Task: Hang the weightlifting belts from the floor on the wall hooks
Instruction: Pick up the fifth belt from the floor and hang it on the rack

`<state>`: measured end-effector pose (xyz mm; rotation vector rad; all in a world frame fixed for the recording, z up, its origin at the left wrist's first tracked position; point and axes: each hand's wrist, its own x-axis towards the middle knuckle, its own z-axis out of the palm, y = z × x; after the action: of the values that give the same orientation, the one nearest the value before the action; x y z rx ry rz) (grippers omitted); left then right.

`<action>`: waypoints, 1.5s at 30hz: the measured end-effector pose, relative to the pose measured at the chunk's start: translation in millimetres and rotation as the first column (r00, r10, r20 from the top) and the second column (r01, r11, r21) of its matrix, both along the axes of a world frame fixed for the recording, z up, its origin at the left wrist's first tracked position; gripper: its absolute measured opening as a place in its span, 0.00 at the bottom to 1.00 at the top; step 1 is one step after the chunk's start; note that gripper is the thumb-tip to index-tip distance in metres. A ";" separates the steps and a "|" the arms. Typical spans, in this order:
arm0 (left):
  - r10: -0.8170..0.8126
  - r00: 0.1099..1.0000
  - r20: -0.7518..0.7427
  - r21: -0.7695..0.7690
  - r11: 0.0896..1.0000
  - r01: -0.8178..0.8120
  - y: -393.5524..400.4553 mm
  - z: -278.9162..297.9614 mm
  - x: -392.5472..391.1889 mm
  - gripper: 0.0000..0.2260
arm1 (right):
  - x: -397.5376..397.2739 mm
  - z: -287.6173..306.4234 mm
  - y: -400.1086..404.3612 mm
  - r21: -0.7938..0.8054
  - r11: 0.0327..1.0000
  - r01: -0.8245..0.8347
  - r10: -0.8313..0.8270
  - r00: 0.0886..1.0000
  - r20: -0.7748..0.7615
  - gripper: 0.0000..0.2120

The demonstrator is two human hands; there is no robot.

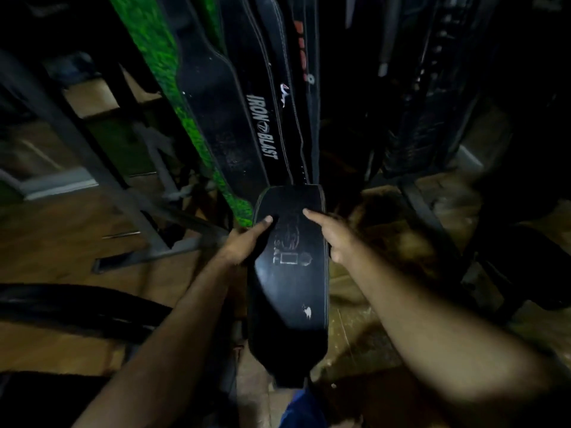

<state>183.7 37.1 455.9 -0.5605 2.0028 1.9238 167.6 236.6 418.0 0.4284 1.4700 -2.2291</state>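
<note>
A wide black weightlifting belt (290, 279) with faded white markings is held lengthwise in front of me, above the floor. My left hand (244, 242) grips its left edge, thumb lying on the top face. My right hand (333, 236) grips the right edge, thumb also on top. Just beyond it, several belts hang down against the wall: a black one lettered IRON BLAST (244, 125), a green-patterned one (173, 88) to its left, and a dark one with red lettering (301, 47). The hooks themselves are out of view above.
A grey metal rack frame (102, 168) slants across the left. Dark curved shapes (77, 307) lie on the wooden floor at lower left. More dark gear and a black stand (432, 211) crowd the right. Tiled floor (349, 329) shows under my arms.
</note>
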 end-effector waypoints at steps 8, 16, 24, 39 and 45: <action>0.221 0.957 -0.186 0.098 0.974 -0.206 -23.3 69.2 0.9 0.23 | 20.7 60.2 -12.4 0.142 0.936 -0.322 0.337 0.937 -0.092 0.52; -0.062 0.907 -0.417 0.053 0.994 0.092 -50.1 88.9 12.6 0.14 | -43.2 126.7 -47.5 0.023 0.997 -0.071 0.075 0.966 -0.248 0.48; -0.057 0.981 -0.184 0.288 0.951 0.109 -111.1 149.2 -40.5 0.31 | -61.2 143.9 -113.5 0.228 0.961 -0.154 0.235 0.891 -0.388 0.32; 0.015 0.848 -0.530 0.294 0.941 0.168 -108.0 158.0 -98.3 0.05 | -92.4 165.3 -122.3 0.169 0.953 -0.250 0.284 0.931 -0.228 0.44; -0.208 0.790 -0.577 0.165 0.917 0.362 -87.3 154.2 -80.2 0.14 | -118.3 220.5 -128.0 0.008 0.999 -0.040 0.040 0.958 -0.285 0.16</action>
<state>103.5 -50.2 610.1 0.4089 1.9153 2.2681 49.3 108.6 638.5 0.0758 1.6061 -2.3312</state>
